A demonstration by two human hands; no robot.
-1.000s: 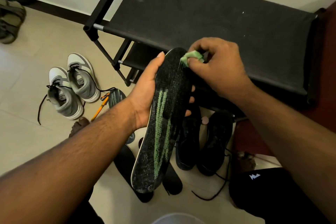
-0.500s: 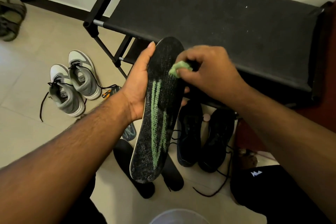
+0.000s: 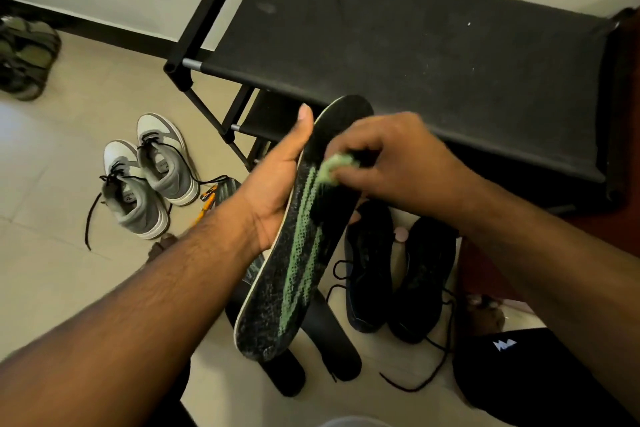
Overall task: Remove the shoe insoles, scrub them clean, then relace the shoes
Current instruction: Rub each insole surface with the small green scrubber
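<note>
Scrubbing is the step in hand. The left hand [image 3: 277, 191] grips the insole [image 3: 298, 236] by its edge, thumb straight along the rim, holding it up in front of the shoe rack [image 3: 415, 45]. The right hand [image 3: 398, 163] pinches a small green brush [image 3: 334, 168] in curled fingers against the insole's upper half (bristles blurred). Next, I judge, comes stroking on toward the heel. Since a second ago the brush has slid down from the insole's toe end. Below the insole, black shoes [image 3: 398, 270] lie unlaced on the floor.

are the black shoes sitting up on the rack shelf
No, the black shoes stand on the floor in front of the rack, beside the green-striped insole that the left hand holds.
</note>
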